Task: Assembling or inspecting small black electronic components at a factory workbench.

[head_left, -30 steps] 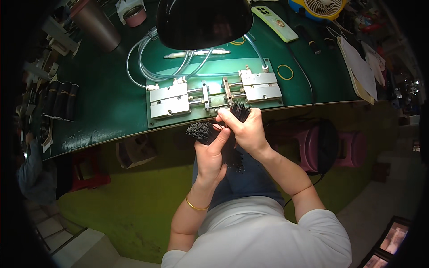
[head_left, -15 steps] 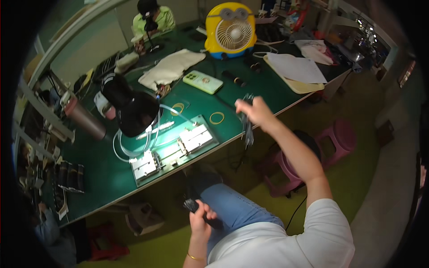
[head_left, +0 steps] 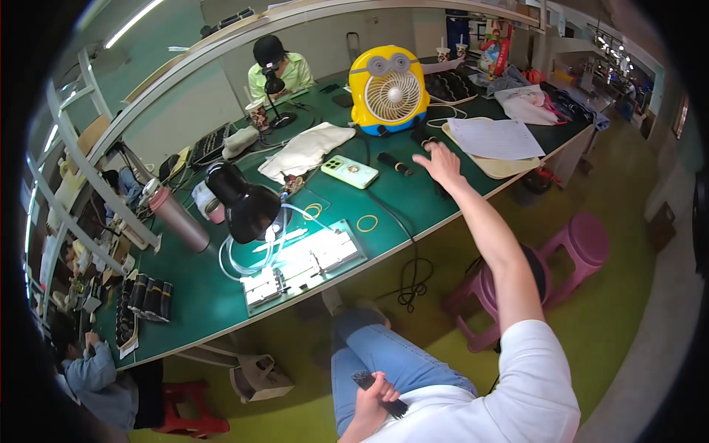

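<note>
Near my lap, my left hand is closed around a bundle of thin black strands, possibly cut wires; its tail sticks out beside my thumb. My right arm reaches over the green table, and my right hand has its fingers spread. Something dark lies partly hidden under that hand. Left of it rests a black bundle with a tan band; another dark bundle is just beyond my fingers. A clamp-like metal fixture with two bright blocks sits at the table's front edge under a black lamp.
A pale green phone, white cloth and yellow fan occupy the table. Papers lie on a tray at right. Pink stools stand beside the table. Two co-workers sit at the far side and left. A black cable hangs off the front edge.
My right hand has moved farther over the table and opened, letting go of the dark strands it held. My left hand has drawn closer to my body with its bundle. The view has shifted.
</note>
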A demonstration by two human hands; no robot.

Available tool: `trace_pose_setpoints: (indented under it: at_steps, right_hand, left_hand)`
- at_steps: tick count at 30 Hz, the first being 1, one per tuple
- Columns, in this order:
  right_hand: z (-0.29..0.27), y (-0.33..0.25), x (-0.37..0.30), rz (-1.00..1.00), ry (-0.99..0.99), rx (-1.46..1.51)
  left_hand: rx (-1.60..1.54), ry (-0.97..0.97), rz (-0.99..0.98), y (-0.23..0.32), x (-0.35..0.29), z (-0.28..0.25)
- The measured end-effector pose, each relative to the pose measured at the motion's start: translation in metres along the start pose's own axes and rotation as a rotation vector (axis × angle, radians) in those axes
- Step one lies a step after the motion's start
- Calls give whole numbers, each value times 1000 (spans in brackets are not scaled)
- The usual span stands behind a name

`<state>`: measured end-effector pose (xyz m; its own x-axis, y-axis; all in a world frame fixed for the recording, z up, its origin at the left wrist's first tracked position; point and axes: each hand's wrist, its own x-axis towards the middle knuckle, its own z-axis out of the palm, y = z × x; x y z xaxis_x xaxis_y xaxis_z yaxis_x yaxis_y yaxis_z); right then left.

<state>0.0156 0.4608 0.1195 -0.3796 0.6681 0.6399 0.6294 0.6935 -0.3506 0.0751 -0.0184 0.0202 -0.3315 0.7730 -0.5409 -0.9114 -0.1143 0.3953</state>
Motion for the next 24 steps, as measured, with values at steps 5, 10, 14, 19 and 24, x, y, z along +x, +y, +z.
trace_pose_setpoints:
  at_steps: [5, 10, 14, 19, 24]
  right_hand:
    - [-174, -157, -57, -663, 2, 966]
    - [-309, -270, -185, 311, -192, 319]
    - [-299, -275, -177, 261, -221, 366]
    - [-320, -281, -239, 186, -287, 509]
    - [-320, -261, -238, 126, -299, 679]
  left_hand:
    - [-4, -6, -4, 0, 8, -2]
    - [58, -9, 13, -3, 8, -16]
    - [-113, -133, 32, -6, 4, -20]
    - [-111, 11, 23, -6, -37, -16]
    - [-83, 6, 52, 2, -24, -17]
